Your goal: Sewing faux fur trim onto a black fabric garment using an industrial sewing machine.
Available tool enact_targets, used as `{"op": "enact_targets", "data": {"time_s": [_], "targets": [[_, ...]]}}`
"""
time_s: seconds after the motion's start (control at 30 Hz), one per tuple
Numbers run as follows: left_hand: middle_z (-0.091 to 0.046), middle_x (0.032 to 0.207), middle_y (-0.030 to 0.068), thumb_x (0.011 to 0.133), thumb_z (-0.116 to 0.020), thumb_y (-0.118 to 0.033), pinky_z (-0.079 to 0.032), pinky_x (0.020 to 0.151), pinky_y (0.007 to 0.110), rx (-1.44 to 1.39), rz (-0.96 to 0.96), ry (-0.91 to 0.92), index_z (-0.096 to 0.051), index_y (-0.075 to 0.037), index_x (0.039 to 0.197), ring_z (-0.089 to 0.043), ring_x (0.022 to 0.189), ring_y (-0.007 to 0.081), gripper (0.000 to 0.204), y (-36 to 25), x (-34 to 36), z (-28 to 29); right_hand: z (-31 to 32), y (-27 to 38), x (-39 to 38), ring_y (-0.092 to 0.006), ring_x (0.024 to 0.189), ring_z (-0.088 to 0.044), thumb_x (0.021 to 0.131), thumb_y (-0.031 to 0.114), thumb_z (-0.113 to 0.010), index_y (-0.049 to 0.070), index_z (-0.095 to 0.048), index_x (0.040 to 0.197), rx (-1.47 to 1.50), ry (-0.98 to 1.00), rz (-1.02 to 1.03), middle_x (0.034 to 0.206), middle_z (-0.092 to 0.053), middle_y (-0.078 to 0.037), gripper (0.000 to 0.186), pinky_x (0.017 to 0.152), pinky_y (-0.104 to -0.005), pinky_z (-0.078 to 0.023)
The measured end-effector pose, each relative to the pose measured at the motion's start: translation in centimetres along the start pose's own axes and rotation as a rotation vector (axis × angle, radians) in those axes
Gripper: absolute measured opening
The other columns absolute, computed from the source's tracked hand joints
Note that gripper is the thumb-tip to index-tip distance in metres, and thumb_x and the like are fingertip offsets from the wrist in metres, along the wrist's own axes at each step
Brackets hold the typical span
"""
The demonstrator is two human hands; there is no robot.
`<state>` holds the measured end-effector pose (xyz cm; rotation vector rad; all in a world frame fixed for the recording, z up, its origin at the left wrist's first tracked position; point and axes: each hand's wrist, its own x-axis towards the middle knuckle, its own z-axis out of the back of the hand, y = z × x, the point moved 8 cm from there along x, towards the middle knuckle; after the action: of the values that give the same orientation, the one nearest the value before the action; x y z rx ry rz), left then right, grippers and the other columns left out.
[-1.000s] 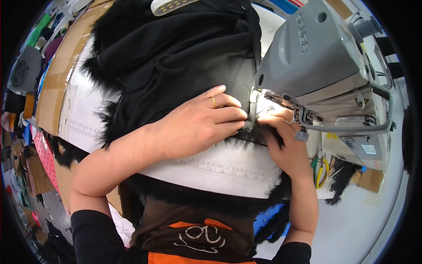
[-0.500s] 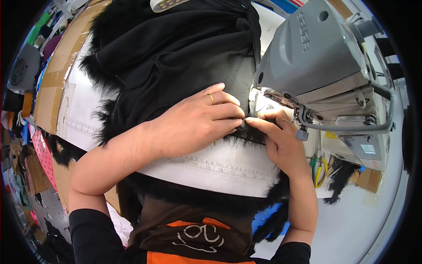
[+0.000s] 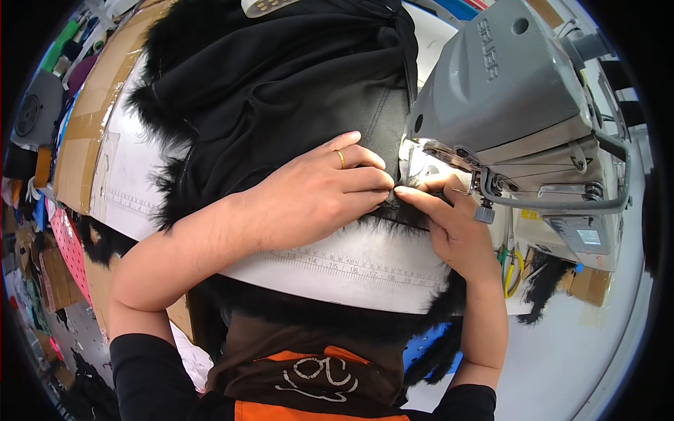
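Note:
A black fur-edged garment (image 3: 295, 91) lies lining side up across the sewing table, its right edge running under the grey sewing machine (image 3: 502, 77). My left hand (image 3: 330, 186), a gold ring on one finger, rests on the cloth with its fingertips pinched at the edge. Right beside it, my right hand (image 3: 449, 217) grips the same edge, index finger pointing left and almost touching the left fingertips. Both hands are just in front of the lit needle area. The fold between the fingertips is partly hidden.
A ruler strip (image 3: 351, 270) runs along the table's front edge. Yellow-and-green handled scissors (image 3: 516, 274) lie right of my right hand, near a black fur scrap (image 3: 544, 288). A taped cardboard sheet (image 3: 98, 105) borders the left, and a grey foot-shaped item (image 3: 267, 5) sits at the back.
Both hands and the garment edge have shifted very slightly to the right. The grip stays the same.

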<state>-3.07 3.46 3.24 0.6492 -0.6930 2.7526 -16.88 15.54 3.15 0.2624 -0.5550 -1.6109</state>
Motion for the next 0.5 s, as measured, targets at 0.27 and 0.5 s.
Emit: {"op": "enact_targets", "data": {"time_s": [0.27,0.5], "targets": [[-0.07,0.129,0.0078,0.087,-0.08,-0.005,-0.047,0.119,0.056,-0.003,0.016,0.014,-0.075,-0.002,0.124,-0.064,0.121,0.0288,0.037,-0.06,0.05,0.03,-0.09,0.47,0.06,-0.026,0.106,-0.064,0.089,-0.011,-0.063,0.028,-0.079,0.131,-0.082,-0.007,0.004,0.117,-0.066,-0.001,0.059,0.091,-0.038,-0.056],[-0.07,0.133,0.008,0.089,-0.08,-0.005,-0.047,0.117,0.054,-0.032,0.038,-0.014,-0.075,-0.001,0.122,-0.065,0.121,0.0291,0.033,-0.05,0.53,0.26,-0.04,0.39,0.07,-0.0291,0.105,-0.066,0.09,-0.009,-0.063,0.028,-0.078,0.13,-0.138,-0.04,0.029,0.117,-0.067,-0.001,0.057,0.089,-0.0403,-0.058]]}}
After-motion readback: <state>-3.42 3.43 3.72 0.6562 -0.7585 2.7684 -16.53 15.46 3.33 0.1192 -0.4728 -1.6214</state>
